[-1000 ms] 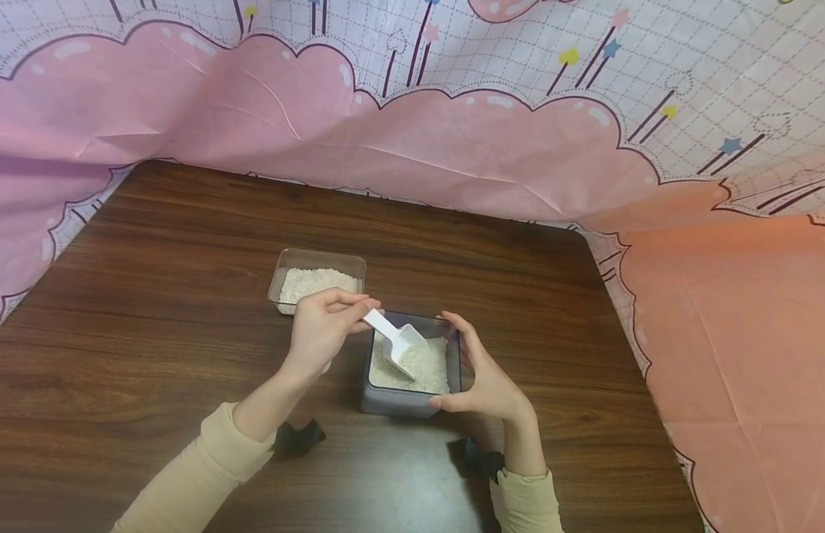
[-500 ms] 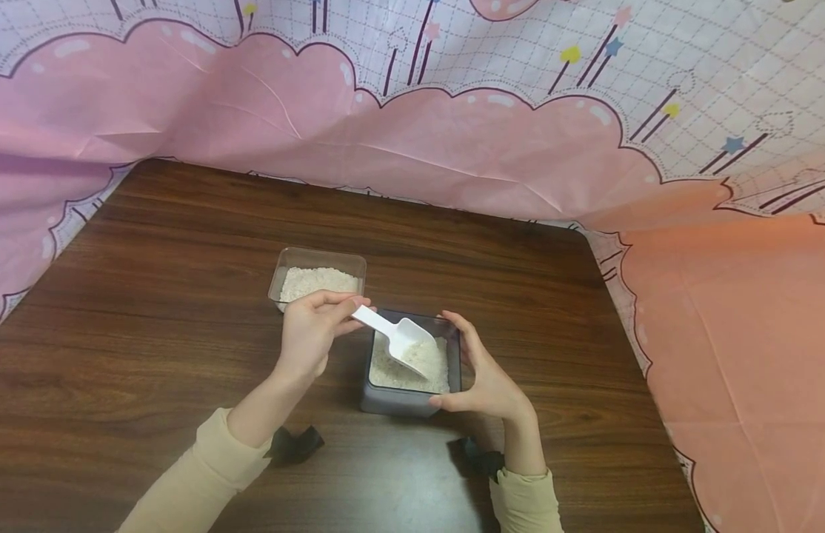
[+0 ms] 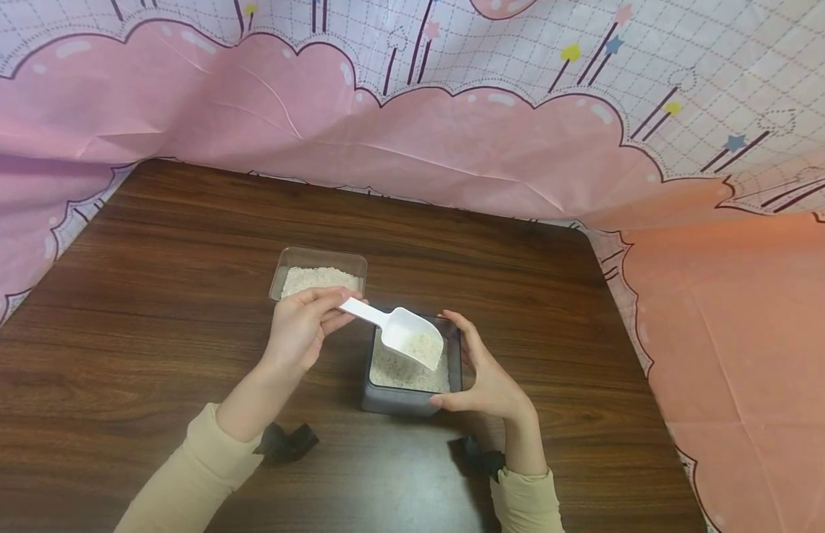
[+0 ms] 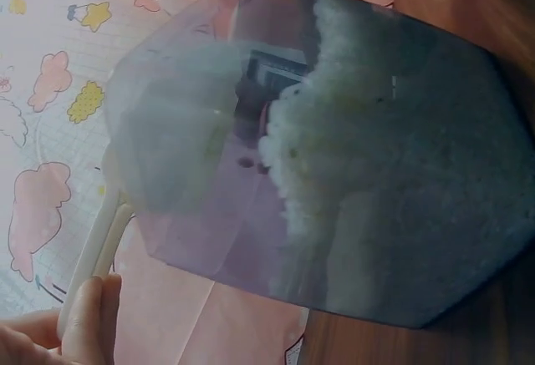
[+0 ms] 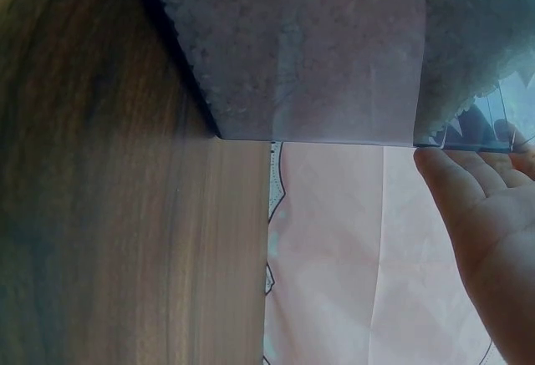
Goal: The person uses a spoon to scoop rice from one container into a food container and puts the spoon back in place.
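My left hand point(image 3: 292, 329) pinches the end of a white plastic scoop point(image 3: 410, 334) by thumb and fingertips. Some pale grains lie in its bowl, which is over the grey see-through box point(image 3: 401, 403). More pale, rice-like grains point(image 3: 399, 375) fill much of that box. From the left wrist, the scoop handle point(image 4: 94, 244) shows beside the box, its bowl blurred behind the tinted wall. My right hand point(image 3: 492, 389) grips the box on its right side, thumb at the near corner and fingers at the far one. The right wrist view shows the palm point(image 5: 493, 240) beside the upper wall.
Behind my left hand stands a shallow clear tray point(image 3: 322, 259) holding white grains, partly covered by the hand. Dark straps point(image 3: 289, 442) hang at both wrists. The brown wooden table point(image 3: 186, 244) is bordered by a pink patterned cloth point(image 3: 419, 141) at the back and sides.
My left hand has drawn the scoop up out of the grains and slightly left, its bowl now levelled with some grains inside. The right hand and the box have stayed put.
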A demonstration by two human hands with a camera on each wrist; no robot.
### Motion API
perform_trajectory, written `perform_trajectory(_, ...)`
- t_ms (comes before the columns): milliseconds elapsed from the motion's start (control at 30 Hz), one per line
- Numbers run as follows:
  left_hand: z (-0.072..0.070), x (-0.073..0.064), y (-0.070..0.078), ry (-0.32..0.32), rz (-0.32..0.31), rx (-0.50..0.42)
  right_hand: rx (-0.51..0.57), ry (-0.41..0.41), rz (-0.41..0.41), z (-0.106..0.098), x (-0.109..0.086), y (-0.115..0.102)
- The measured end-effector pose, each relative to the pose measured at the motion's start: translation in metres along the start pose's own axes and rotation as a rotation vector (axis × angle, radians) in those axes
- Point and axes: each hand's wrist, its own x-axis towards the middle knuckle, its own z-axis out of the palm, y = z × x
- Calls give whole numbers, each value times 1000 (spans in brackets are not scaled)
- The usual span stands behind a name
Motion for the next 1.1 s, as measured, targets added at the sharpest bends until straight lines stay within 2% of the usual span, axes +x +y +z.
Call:
perform_trajectory(200, -2, 0, 9, -14, -10, -12, -9, 0, -2, 0, 0, 0)
perform_trajectory(400, -4, 1, 23, -10, -11, -82, -2, -1, -4, 0, 0, 0)
perform_trajectory(667, -14, 6, 45, 7, 15, -213, -1, -5, -10, 0, 0, -1)
perform_trajectory(900, -28, 20, 60, 83, 61, -337, -1, -13, -17, -1, -1, 0)
perform_trajectory(1100, -46, 31, 60, 178, 79, -416, 4, -17, -17, 0, 0, -1)
